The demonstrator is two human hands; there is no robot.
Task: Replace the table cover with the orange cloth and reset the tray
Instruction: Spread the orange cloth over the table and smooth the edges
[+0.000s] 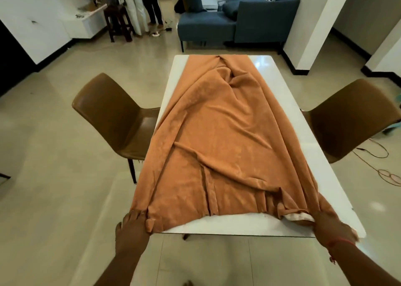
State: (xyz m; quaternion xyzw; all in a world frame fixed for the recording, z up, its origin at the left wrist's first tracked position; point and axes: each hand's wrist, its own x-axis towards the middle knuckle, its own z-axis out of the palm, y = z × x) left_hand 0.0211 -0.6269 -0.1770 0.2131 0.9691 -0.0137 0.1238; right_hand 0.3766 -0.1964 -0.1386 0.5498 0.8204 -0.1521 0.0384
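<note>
An orange cloth (219, 134) lies wrinkled along the middle of a white table (312, 147), reaching from the far edge to the near end. Bare white tabletop shows on both long sides. My left hand (132, 227) grips the cloth's near left corner at the table's near left corner. My right hand (329, 225) grips the bunched near right corner, where a pale hem shows. No tray is in view.
A brown chair (112, 116) stands at the table's left side and another brown chair (347, 116) at its right. A blue sofa (238, 23) sits beyond the far end. People stand by a dark stool (118, 22) at the back left. Cables (386, 170) lie on the floor at right.
</note>
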